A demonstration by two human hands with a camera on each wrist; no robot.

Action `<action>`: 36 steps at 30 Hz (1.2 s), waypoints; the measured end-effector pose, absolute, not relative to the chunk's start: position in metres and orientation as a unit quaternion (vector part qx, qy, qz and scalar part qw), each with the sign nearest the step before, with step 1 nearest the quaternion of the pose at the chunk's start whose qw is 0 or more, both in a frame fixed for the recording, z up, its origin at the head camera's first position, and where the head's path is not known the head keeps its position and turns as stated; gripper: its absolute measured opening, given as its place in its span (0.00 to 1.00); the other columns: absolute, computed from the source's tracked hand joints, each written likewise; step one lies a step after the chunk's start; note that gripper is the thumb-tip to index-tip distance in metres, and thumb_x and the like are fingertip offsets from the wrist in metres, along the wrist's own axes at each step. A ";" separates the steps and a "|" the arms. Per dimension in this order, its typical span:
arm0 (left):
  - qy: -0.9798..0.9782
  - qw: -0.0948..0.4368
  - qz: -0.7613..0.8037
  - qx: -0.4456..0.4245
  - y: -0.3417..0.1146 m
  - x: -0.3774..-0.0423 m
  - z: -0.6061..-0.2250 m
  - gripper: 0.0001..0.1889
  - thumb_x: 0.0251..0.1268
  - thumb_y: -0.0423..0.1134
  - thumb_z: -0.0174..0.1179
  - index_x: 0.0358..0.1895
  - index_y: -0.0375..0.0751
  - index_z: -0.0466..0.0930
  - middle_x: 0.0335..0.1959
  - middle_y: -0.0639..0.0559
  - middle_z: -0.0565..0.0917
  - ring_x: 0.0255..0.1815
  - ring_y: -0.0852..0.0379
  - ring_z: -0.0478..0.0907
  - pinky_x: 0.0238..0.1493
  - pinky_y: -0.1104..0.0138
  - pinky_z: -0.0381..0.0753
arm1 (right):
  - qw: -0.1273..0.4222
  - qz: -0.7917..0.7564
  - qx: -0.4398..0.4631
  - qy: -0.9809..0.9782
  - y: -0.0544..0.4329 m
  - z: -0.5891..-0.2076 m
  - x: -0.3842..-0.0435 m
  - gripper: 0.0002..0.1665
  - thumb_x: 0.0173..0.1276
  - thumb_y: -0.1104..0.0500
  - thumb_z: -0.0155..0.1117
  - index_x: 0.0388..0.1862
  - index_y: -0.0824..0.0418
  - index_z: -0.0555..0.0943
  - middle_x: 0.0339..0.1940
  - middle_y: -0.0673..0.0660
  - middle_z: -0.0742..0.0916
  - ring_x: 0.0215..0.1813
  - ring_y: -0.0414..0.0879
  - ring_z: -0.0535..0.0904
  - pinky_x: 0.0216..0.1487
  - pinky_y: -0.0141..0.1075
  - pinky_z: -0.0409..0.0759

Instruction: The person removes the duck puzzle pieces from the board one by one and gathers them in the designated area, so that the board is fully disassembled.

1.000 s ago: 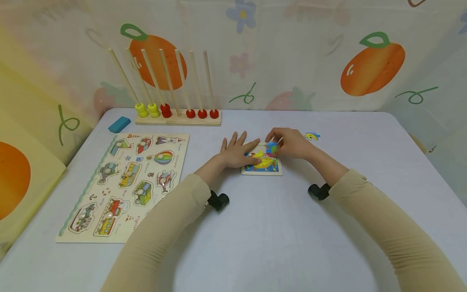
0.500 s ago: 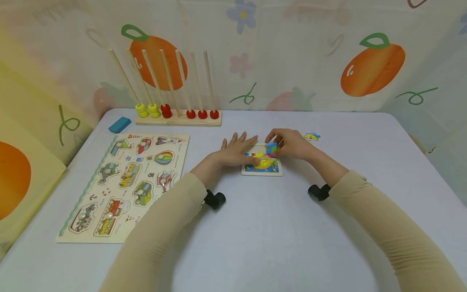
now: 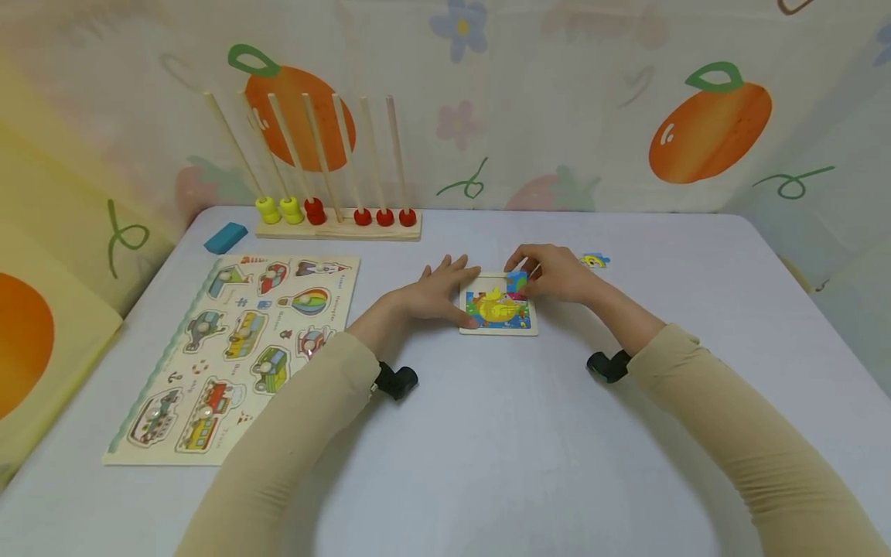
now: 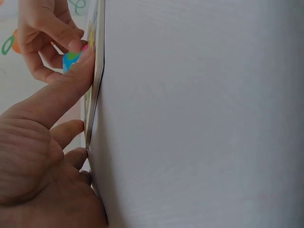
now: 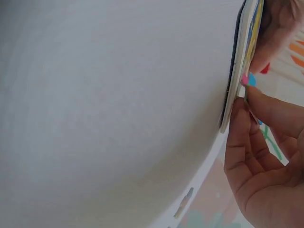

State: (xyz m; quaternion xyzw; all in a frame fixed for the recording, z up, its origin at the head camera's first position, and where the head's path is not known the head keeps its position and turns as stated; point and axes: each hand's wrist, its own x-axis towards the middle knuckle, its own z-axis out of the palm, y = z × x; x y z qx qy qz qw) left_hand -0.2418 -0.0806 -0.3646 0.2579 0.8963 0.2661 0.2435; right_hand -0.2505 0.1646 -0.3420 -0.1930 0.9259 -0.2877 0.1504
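Observation:
A small square jigsaw puzzle board (image 3: 498, 332) with a yellow duck picture lies flat on the white table. My left hand (image 3: 438, 297) rests at its left side, fingers spread and fairly straight, thumb (image 4: 71, 85) over the near left corner of the board. At the board's upper right my right hand (image 3: 559, 274) pinches a blue puzzle piece (image 3: 516, 280) with green and pink on it. In the left wrist view that piece (image 4: 70, 61) shows tilted between thumb and fingers. The top left of the board shows bare wood.
Right of the right hand lies a loose blue-and-yellow puzzle piece (image 3: 595, 261). A large vehicle peg board (image 3: 167, 360) lies at left, partly under the left sleeve. Behind it stand a blue block (image 3: 226, 238) and a wooden bead-peg rack (image 3: 339, 228), against a printed cloth backdrop.
My left hand has slid left, its thumb drawing back from the duck to the board's left corner, which uncovers more of the picture. My right hand stays at the upper right with the puzzle piece.

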 end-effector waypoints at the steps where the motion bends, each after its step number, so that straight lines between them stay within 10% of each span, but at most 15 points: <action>1: 0.897 0.244 0.266 0.256 -0.080 -0.241 -0.364 0.51 0.58 0.54 0.67 0.80 0.47 0.48 0.84 0.44 0.38 0.84 0.42 0.25 0.81 0.42 0.25 | 0.152 -0.291 -0.192 0.925 0.166 -0.342 -0.251 0.19 0.65 0.64 0.66 0.55 0.57 0.79 0.50 0.64 0.84 0.50 0.57 0.81 0.51 0.42 0.81; 36: 0.895 0.251 0.277 0.244 -0.079 -0.240 -0.364 0.52 0.57 0.51 0.70 0.80 0.49 0.47 0.84 0.47 0.37 0.84 0.45 0.24 0.81 0.46 0.22 | 0.117 -0.395 -0.078 0.908 0.248 -0.322 -0.263 0.22 0.74 0.61 0.55 0.65 0.64 0.75 0.49 0.60 0.78 0.38 0.35 0.79 0.43 0.24 0.83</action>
